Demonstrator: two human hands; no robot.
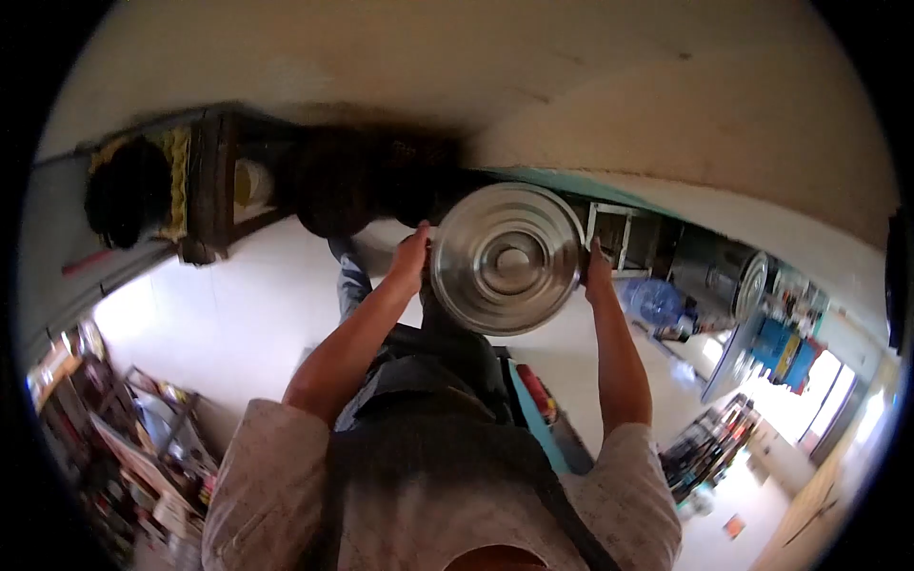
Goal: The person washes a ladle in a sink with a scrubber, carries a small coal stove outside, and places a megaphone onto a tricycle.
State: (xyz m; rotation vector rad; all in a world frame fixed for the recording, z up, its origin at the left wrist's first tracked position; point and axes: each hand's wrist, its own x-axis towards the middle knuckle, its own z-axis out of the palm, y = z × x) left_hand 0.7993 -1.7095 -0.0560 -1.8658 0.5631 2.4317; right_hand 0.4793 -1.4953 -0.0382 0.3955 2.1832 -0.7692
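Observation:
A round, shiny metal pot with its lid on (476, 285) is held out in front of my body, seen from above. The lid has ringed ridges and a round knob (513, 264) in the middle. My left hand (411, 257) grips the pot at its left side, where a handle seems to be. On the opposite side, my right hand (597, 273) is closed at the right handle. The fingers of both hands are partly hidden by the pot's edge.
Dark, sooty round vessels (333, 186) stand along the wall beyond the pot. To the right are a white-framed cabinet (624, 238), a large lidded metal container (724, 276) and a clear blue plastic item (657, 302). Cluttered shelving (152, 428) stands at lower left.

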